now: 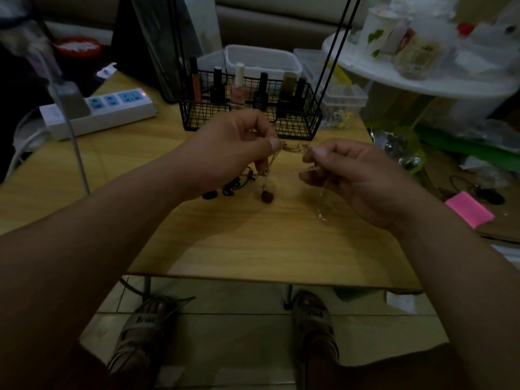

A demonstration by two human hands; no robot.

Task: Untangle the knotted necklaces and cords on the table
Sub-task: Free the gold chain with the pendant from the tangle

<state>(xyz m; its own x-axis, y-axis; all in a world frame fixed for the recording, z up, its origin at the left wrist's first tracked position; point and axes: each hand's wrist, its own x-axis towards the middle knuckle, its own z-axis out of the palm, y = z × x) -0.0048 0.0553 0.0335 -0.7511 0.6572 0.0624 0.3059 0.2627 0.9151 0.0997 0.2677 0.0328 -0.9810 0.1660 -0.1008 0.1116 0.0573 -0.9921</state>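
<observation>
Pinching gold chain: left hand, right hand; wire basket (behind) holds polish bottles.

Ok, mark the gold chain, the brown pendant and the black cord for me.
gold chain (292, 148), head view, on its tangled middle stretch.
brown pendant (267, 197), head view, on its rounded body.
black cord (231, 187), head view, on its bunched loops.

necklace chain gold | wire basket black | table light wood-grain | notepad pink
</observation>
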